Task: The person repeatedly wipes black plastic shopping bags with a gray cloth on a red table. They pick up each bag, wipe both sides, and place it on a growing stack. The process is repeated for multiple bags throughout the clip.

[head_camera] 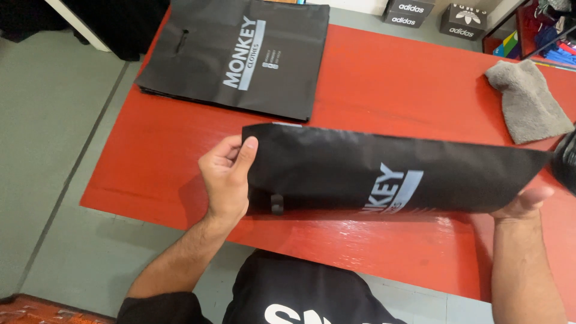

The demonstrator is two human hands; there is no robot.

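I hold a flat black bag [384,171] with pale printed lettering above a red table [384,90]. My left hand [227,177] grips its left end, thumb on top near the corner and the handle slot. My right hand [523,203] supports the bag's right end from beneath; only the thumb and wrist show, the fingers are hidden under the bag. The bag is tilted, its top face turned toward me.
A stack of the same black bags [237,54] lies at the table's far left. A grey cloth [528,99] lies at the far right. Black shoe boxes [432,15] stand on the floor beyond. A dark object [567,162] sits at the right edge. Grey floor surrounds the table.
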